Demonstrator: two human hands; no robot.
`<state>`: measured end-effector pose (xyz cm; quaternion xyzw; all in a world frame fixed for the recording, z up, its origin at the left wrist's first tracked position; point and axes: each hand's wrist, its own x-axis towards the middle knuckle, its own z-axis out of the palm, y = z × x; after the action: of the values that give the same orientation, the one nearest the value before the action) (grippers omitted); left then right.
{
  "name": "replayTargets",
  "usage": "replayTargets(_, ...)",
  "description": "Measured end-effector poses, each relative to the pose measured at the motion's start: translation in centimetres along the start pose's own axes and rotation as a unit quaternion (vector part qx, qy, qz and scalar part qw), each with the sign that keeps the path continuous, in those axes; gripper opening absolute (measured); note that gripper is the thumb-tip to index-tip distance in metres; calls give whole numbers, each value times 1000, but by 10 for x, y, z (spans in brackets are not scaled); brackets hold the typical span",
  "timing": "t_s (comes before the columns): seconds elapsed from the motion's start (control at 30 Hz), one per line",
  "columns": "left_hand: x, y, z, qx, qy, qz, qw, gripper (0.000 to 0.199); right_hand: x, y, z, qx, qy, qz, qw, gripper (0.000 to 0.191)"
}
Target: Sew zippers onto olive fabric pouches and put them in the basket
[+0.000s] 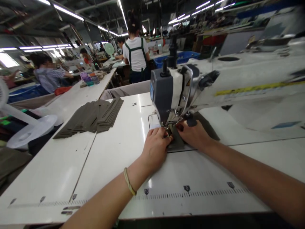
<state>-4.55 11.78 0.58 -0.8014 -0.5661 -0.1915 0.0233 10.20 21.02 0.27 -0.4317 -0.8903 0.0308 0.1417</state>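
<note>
Where 2 hands (155, 147) (195, 135) touch 1 cloth (177, 142), 1 sewing machine (163, 92)

A white fan (21, 115) stands at left.

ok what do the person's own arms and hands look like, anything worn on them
The left hand and right hand are ungloved, and no sleeves show on the forearms. A thin, twisted, yellowish band is worn at the left wrist; none shows at the right.
</note>
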Motion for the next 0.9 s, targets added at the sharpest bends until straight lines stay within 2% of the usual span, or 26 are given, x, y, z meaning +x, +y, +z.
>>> replayTargets(0.2,2,-1,2,5,-2,12,1000,22,14,-4,13,-5,25,101,995,31)
replayTargets(0.3,1,0,-1,16,-12,17,1000,23,12,-3,14,8,51,110,993,31)
replayTargets(0.37,-4,1,-4,3,-10,14,1000,29,1,-3,9,30,64,61,996,27)
replayTargets(0.47,-15,1,-3,-44,35,-4,998,36,-27,0,2,76,71,-86,991,19)
replayTargets(0.53,-21,0,1,-60,63,11,996,29,-45,4,2,110,106,-207,966,20)
replayTargets(0.6,-25,-1,5,-55,73,48,995,24,-56,7,5,122,142,-273,944,24)
replayTargets(0.73,-23,-1,6,-18,81,97,992,23,-57,7,8,117,157,-274,942,26)
replayTargets(0.9,-19,-1,1,16,68,114,991,22,-51,4,4,127,155,-272,941,28)
